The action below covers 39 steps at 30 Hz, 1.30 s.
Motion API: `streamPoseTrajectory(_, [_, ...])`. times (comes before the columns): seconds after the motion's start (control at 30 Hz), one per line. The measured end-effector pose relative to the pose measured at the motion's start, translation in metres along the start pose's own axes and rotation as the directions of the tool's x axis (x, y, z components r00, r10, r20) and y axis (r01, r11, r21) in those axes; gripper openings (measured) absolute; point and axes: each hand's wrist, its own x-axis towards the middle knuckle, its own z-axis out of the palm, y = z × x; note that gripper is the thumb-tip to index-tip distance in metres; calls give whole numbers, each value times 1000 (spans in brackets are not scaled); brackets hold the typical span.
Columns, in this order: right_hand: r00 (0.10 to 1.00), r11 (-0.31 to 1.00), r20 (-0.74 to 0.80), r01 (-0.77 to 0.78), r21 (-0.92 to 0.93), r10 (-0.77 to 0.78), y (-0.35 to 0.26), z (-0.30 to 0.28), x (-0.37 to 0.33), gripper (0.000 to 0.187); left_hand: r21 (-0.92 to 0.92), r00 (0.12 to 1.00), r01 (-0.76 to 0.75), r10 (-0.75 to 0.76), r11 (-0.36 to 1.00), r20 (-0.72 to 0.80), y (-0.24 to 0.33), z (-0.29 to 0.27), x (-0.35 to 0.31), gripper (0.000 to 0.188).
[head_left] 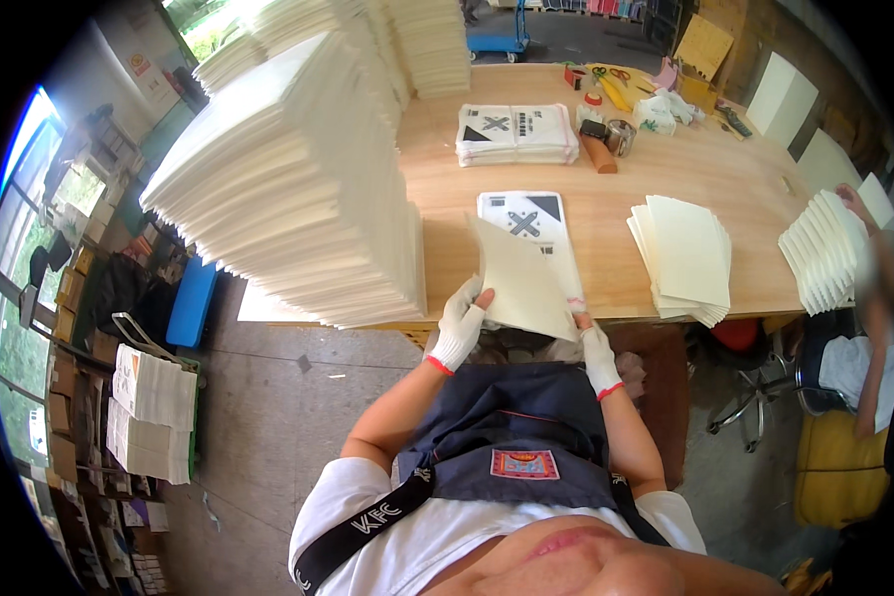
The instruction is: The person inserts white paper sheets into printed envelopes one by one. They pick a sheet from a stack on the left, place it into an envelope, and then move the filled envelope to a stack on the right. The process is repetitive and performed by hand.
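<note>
A cream sheet or thin stack of sheets is tilted up at the table's front edge, between my two gloved hands. My left hand grips its left edge, thumb on top. At its lower right corner my right hand is closed, the bare fingertips pinching it; part of that grip is hidden. Both gloves are white with red cuffs. Just behind the sheet lies a flat white plastic bag with a black cross-shaped print, partly covered by the sheet.
A tall stack of cream sheets rises at left. Tied printed bags lie farther back. Fanned sheets rest at right, near another person's stack. A metal cup, tape and scissors sit at the back right.
</note>
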Motion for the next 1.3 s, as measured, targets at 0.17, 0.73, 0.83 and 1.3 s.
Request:
streamPoseTrajectory(0.17, [932, 706, 298, -354, 614, 208, -68, 40, -26, 23, 555, 952, -306, 262, 773, 160, 100, -19, -23, 26])
streamPoseTrajectory(0.73, [732, 912, 575, 406, 64, -366, -431, 222, 76, 37, 857, 763, 477, 392, 196, -514, 368, -202, -10, 40])
streamPoseTrajectory(0.83, [714, 919, 629, 394, 4, -309, -423, 223, 77, 39, 815, 847, 39, 414, 578, -334, 326, -277, 4, 43])
streamPoseTrajectory(1.3, [943, 962, -248, -170, 213, 221, -92, -45, 30, 20, -202, 630, 216, -294, 955, -719, -136, -218, -126, 38])
